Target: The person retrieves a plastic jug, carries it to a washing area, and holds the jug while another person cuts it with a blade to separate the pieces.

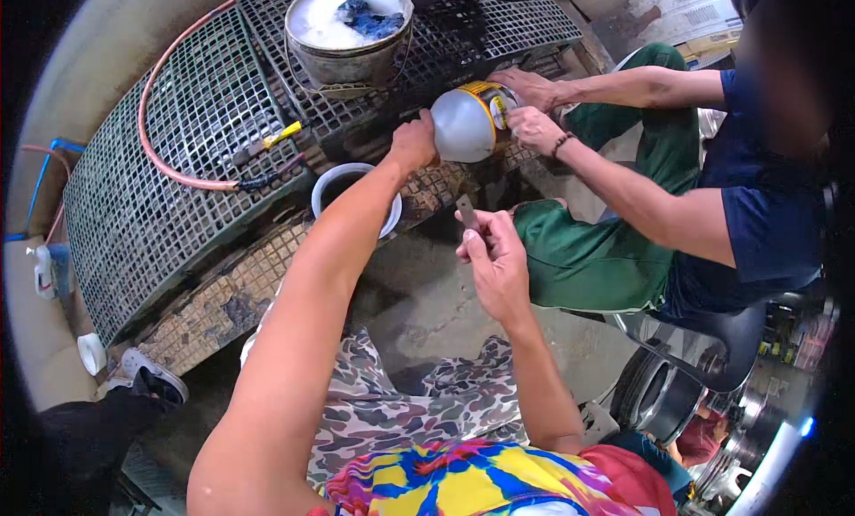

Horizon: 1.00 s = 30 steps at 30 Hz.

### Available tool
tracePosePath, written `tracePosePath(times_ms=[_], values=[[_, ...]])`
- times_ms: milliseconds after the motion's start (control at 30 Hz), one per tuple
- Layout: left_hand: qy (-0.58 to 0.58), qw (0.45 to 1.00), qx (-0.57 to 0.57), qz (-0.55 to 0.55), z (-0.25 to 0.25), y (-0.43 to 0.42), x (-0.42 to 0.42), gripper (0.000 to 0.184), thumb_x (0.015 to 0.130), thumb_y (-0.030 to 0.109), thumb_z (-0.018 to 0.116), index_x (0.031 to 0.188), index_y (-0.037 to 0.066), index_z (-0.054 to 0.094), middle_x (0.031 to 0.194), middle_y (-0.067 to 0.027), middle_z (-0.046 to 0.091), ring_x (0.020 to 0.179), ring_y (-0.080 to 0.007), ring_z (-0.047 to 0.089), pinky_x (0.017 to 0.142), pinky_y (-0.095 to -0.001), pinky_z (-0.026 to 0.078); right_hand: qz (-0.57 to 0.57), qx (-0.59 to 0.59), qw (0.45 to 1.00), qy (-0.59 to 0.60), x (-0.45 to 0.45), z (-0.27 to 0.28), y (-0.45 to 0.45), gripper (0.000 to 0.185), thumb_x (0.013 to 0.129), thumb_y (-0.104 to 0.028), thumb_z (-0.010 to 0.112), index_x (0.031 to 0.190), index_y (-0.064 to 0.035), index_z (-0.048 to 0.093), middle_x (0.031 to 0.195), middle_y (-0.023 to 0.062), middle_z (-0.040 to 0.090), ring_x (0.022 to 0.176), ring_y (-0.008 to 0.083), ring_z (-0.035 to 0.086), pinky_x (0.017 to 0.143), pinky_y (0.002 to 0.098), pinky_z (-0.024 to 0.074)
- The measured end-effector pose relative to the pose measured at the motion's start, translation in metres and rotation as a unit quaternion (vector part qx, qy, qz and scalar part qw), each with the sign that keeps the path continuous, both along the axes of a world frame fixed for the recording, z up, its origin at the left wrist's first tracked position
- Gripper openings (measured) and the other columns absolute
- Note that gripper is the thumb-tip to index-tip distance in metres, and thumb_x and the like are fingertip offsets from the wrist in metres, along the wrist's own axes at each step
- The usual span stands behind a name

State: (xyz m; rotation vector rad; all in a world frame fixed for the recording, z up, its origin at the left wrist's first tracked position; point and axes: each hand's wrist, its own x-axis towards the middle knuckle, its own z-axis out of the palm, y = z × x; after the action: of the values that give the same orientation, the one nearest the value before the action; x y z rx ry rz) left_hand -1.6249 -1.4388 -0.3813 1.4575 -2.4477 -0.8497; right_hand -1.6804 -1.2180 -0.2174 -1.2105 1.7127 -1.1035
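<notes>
A rounded grey container (463, 129) with a yellow-and-black label lies tilted at the front edge of the grating. My left hand (414, 145) is closed against its near left end, with some of the fingers hidden behind it. Raised over the floor, my right hand (497, 258) pinches a small flat metal blade (467, 212) that points up, apart from the container. Across from me, a co-worker's hands (532, 115) are at the container's labelled end; what their fingers do there is partly hidden.
A metal bucket (343, 66) with white foam and a dark blue cloth stands on the grating (196, 124). A pink hose (147, 115) curves across it, near a yellow-handled tool (280, 135). A grey bucket (392, 215) sits below my left forearm. Wheel rims (663, 396) lie at lower right.
</notes>
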Motion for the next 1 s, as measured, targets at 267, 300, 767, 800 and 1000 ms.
tracePosePath(times_ms=[267,300,767,800,1000], values=[[0.015,0.998,-0.062,0.023,-0.005,0.014,0.002,0.064,0.069,0.016,0.068,0.122,-0.004,0.037,0.082,-0.0218,0.066,0.076,-0.0370,0.067,0.068,-0.0443,0.054,0.014,0.006,0.999,-0.029,0.007,-0.012,0.031,0.017,0.091,-0.007,0.051,0.104,-0.0001,0.058,0.087,0.0037,0.047,0.068,0.0100,0.055,0.061,0.0242,0.0447],[0.015,0.996,-0.079,0.033,-0.008,0.017,-0.001,0.069,0.069,0.015,0.068,0.127,-0.003,0.034,0.081,-0.0213,0.066,0.074,-0.0365,0.067,0.067,-0.0441,0.054,0.014,0.011,0.999,-0.034,0.010,-0.010,0.034,0.017,0.091,-0.008,0.051,0.104,-0.0004,0.058,0.088,0.0036,0.047,0.068,0.0099,0.055,0.061,0.0241,0.0447],[0.075,0.991,-0.082,0.069,-0.012,0.034,-0.010,0.092,0.069,0.001,0.061,0.144,0.004,0.008,0.086,-0.0279,0.061,0.076,-0.0430,0.063,0.065,-0.0504,0.052,0.064,0.078,0.995,0.027,-0.035,-0.109,0.074,0.020,0.092,-0.012,0.051,0.109,-0.0008,0.053,0.095,0.0083,0.046,0.080,0.0159,0.055,0.065,0.0278,0.0510],[0.052,0.992,-0.093,0.063,-0.012,0.035,-0.011,0.089,0.070,0.001,0.059,0.143,0.000,0.009,0.081,-0.0268,0.063,0.074,-0.0431,0.063,0.064,-0.0508,0.051,0.063,0.079,0.995,0.018,-0.037,-0.111,0.073,0.021,0.092,-0.012,0.050,0.109,-0.0010,0.052,0.095,0.0085,0.046,0.081,0.0162,0.055,0.065,0.0280,0.0512],[0.035,0.993,-0.107,0.034,-0.011,0.024,-0.003,0.082,0.069,0.006,0.062,0.138,-0.008,0.020,0.083,-0.0239,0.064,0.078,-0.0376,0.065,0.066,-0.0456,0.052,0.095,0.102,0.989,0.053,-0.047,-0.120,0.076,0.023,0.092,-0.011,0.049,0.114,-0.0024,0.050,0.098,0.0092,0.046,0.083,0.0179,0.055,0.067,0.0289,0.0510]])
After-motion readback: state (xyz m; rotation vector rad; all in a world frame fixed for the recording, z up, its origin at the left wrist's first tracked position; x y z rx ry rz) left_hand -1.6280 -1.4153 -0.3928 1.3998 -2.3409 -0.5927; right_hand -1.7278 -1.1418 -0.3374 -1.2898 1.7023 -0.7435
